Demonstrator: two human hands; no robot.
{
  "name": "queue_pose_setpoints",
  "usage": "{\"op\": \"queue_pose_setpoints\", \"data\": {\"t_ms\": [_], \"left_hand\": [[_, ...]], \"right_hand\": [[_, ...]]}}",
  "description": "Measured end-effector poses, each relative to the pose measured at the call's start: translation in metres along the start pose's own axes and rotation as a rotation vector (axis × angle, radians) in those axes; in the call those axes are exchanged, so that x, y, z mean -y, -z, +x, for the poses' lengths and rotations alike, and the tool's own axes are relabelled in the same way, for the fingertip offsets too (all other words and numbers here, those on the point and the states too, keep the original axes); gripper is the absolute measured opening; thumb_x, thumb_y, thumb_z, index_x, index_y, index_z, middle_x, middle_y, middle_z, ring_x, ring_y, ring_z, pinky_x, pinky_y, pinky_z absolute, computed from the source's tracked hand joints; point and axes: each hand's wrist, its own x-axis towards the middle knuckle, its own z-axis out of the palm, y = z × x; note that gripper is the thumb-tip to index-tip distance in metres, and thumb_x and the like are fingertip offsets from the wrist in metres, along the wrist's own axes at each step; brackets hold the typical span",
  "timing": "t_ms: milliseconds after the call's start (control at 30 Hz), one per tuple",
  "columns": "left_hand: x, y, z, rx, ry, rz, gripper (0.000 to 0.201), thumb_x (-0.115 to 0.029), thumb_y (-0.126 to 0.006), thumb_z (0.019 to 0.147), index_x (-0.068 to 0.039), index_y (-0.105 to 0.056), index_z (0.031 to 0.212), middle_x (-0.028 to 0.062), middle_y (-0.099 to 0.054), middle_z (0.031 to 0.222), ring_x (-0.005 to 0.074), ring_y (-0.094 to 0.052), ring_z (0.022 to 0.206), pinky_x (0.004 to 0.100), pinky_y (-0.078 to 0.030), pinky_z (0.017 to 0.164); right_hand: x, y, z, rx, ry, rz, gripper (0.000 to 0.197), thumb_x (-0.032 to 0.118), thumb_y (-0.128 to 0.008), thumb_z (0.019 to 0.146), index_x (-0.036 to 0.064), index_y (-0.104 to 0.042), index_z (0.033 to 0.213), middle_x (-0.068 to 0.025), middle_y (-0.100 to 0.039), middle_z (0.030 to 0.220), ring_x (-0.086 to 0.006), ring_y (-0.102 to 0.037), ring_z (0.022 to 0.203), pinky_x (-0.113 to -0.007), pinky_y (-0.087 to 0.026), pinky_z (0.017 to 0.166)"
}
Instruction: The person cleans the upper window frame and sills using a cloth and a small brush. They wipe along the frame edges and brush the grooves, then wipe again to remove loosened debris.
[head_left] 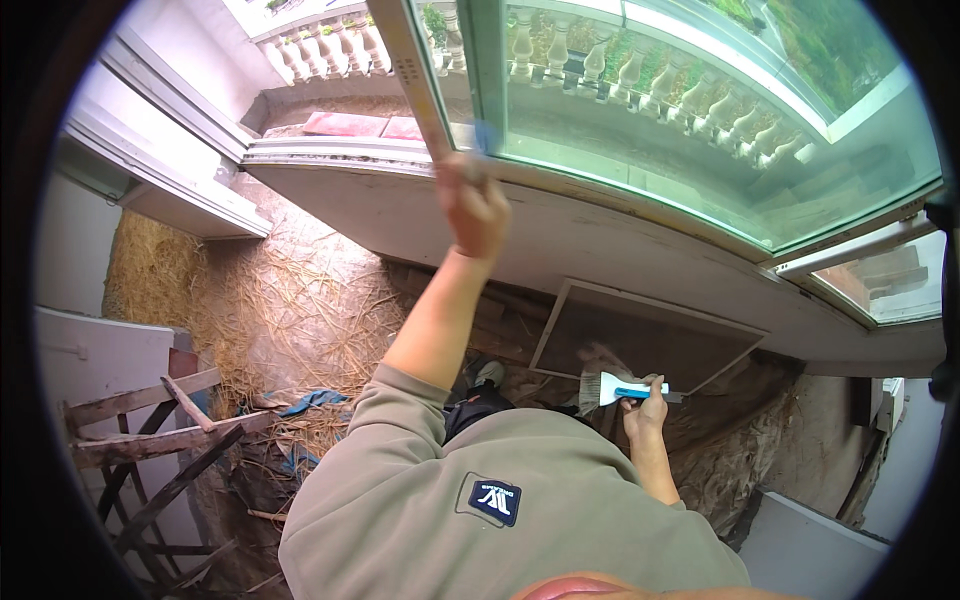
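Observation:
My right hand, low at my right side, is wrapped round the handle of a brush. It has a flared white head, pale bristles and blue on its handle. My left arm reaches up to the window, where my left hand is closed against the lower part of the upright window frame. Motion blurs the fingers. A smeared blue patch shows just above them, and what it is cannot be made out. Right of the hand stands the greenish glass pane in its frame.
Straw litters the floor to the left. A rough wooden trestle stands at lower left. A framed screen leans under the window ledge. Beyond the glass runs a white balustrade. A pale panel is at lower right.

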Motion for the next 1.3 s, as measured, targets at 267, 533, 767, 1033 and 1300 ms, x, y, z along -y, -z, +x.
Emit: {"op": "queue_pose_setpoints", "data": {"t_ms": [267, 533, 767, 1033, 1300], "left_hand": [[0.1, 0.059, 0.012, 0.518, 0.565, -0.328, 0.039, -0.024, -0.059, 0.106, 0.002, -0.048, 0.134, 0.0157, -0.07, 0.103, 0.0252, -0.068, 0.087, 0.0379, -0.053, 0.084], [0.172, 0.169, 0.1, 0.917, 0.09, 0.425, 0.03, -0.025, -0.068, 0.097, -0.011, -0.057, 0.121, 0.0191, -0.072, 0.086, 0.0404, -0.07, 0.078, 0.0481, -0.054, 0.068], [0.157, 0.129, 0.15, 1.171, -0.254, 0.221, 0.018, -0.013, -0.07, 0.088, -0.012, -0.078, 0.104, 0.0117, -0.074, 0.098, 0.0357, -0.069, 0.09, 0.0451, -0.054, 0.079], [0.144, 0.107, 0.172, 1.439, -0.591, 0.6, 0.023, -0.002, -0.063, 0.079, -0.015, -0.078, 0.09, 0.0043, -0.076, 0.098, 0.0285, -0.072, 0.088, 0.0439, -0.056, 0.076], [0.131, 0.101, 0.182, 1.505, -0.538, 0.422, 0.026, -0.003, -0.065, 0.086, -0.02, -0.08, 0.099, 0.0049, -0.073, 0.093, 0.0282, -0.07, 0.09, 0.0403, -0.055, 0.076]], "right_hand": [[-0.037, -0.045, -0.015, -0.043, -0.023, -0.055, 0.034, 0.045, -0.048, 0.109, 0.0143, -0.054, 0.096, -0.0037, -0.053, 0.083, -0.0157, -0.045, 0.063, -0.03, -0.037, 0.051], [-0.084, -0.089, -0.036, -0.068, -0.089, -0.042, 0.035, 0.046, -0.049, 0.108, 0.0142, -0.055, 0.095, -0.0033, -0.052, 0.08, -0.0157, -0.044, 0.063, -0.03, -0.037, 0.051], [-0.1, -0.097, -0.048, -0.075, -0.113, -0.023, 0.036, 0.045, -0.05, 0.108, 0.0125, -0.055, 0.093, -0.0036, -0.052, 0.079, -0.0157, -0.044, 0.062, -0.03, -0.036, 0.051], [-0.099, -0.079, -0.037, -0.082, -0.162, -0.009, 0.035, 0.046, -0.051, 0.108, 0.0135, -0.054, 0.093, -0.0025, -0.052, 0.079, -0.0146, -0.045, 0.062, -0.03, -0.036, 0.051], [-0.092, -0.049, -0.031, -0.1, -0.184, 0.024, 0.036, 0.046, -0.051, 0.108, 0.0123, -0.054, 0.094, -0.0037, -0.053, 0.079, -0.0142, -0.044, 0.061, -0.029, -0.036, 0.049]]}}
